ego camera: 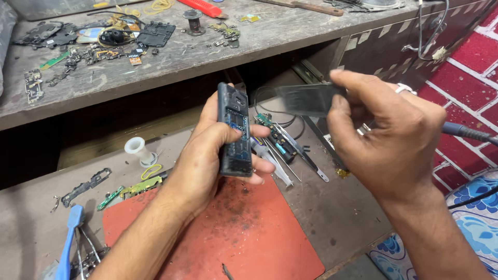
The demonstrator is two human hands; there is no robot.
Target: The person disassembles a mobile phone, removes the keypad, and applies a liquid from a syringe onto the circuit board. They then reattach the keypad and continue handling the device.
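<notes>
My left hand (207, 155) grips an opened mobile phone body (234, 129), held upright on its edge above a red work mat (249, 238); its blue circuit board faces right. My right hand (389, 135), with a ring on one finger, pinches a dark, flat, rectangular cover piece (306, 98), blurred, just right of the phone and apart from it.
Tweezers (290, 150) and small circuit parts lie on the grey pull-out surface behind the hands. A white spool (139, 149), green board strips (129, 189) and a blue-handled tool (70, 238) lie at left. The upper bench (181, 57) holds scattered phone parts. Red brick-pattern wall at right.
</notes>
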